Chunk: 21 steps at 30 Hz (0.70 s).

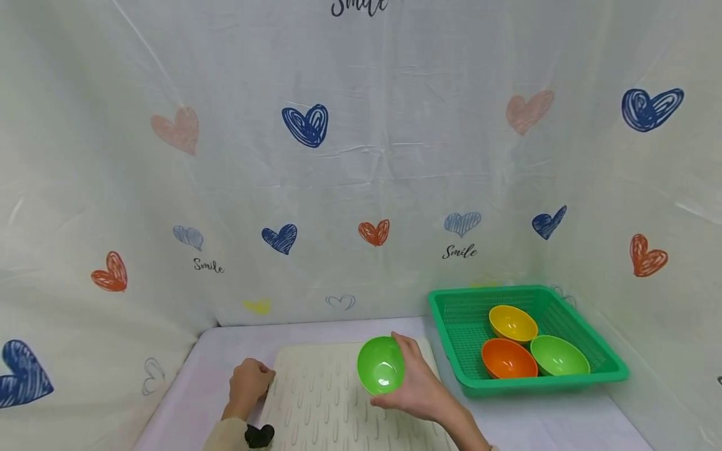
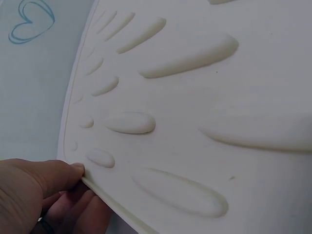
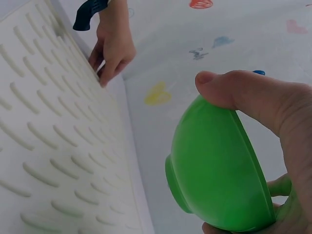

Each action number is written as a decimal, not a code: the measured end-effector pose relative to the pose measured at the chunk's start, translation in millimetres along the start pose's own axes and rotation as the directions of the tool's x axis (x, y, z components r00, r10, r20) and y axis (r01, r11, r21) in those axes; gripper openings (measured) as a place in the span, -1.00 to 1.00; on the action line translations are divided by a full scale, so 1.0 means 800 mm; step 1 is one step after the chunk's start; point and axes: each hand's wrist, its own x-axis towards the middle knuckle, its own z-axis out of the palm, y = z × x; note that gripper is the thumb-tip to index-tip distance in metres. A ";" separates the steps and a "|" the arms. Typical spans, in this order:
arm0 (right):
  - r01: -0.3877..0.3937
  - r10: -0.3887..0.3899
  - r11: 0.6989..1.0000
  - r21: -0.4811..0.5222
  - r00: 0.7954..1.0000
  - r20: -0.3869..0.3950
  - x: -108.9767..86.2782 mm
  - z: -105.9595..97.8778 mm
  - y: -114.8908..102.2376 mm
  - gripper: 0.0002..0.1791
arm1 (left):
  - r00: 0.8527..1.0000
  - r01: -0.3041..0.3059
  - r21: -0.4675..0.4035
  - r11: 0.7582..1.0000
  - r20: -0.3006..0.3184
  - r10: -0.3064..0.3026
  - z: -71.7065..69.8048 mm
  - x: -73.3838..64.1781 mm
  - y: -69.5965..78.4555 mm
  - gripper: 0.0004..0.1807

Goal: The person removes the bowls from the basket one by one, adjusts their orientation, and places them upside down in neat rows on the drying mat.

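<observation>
My right hand (image 1: pixel 414 383) grips a small green bowl (image 1: pixel 379 369) by its rim, tipped on its side with its inside toward the head camera. In the right wrist view the bowl's outside and foot ring show, with the thumb (image 3: pixel 219 90) on the upper side. The bowl is held above a cream mat (image 1: pixel 316 401) with rows of raised oval ridges. At the mat's left edge my left hand (image 1: pixel 248 383) pinches the border. The left wrist view shows that thumb (image 2: pixel 53 178) on top of the mat's edge and the fingers beneath.
A green plastic basket (image 1: pixel 459 338) stands to the right, holding a yellow bowl (image 1: pixel 512 324), an orange bowl (image 1: pixel 507 360) and a light green bowl (image 1: pixel 559 357). A white table (image 1: pixel 237 341) lies under everything. Behind hangs a white curtain (image 1: pixel 237 181) printed with hearts.
</observation>
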 end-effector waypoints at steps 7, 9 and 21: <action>0.019 -0.019 1.000 -0.004 1.000 0.020 -0.003 0.002 -0.003 0.36 | 1.000 0.001 -0.016 1.000 -0.002 -0.001 0.002 0.002 -0.001 -0.82; 0.023 -0.023 1.000 -0.010 0.999 0.026 -0.003 0.002 -0.005 0.36 | 1.000 -0.010 -0.011 1.000 -0.004 0.010 0.002 0.001 -0.001 -0.82; 0.017 -0.016 1.000 -0.012 0.999 0.030 -0.003 0.001 -0.011 0.35 | 1.000 -0.005 -0.025 1.000 0.023 0.005 -0.002 -0.002 0.003 -0.82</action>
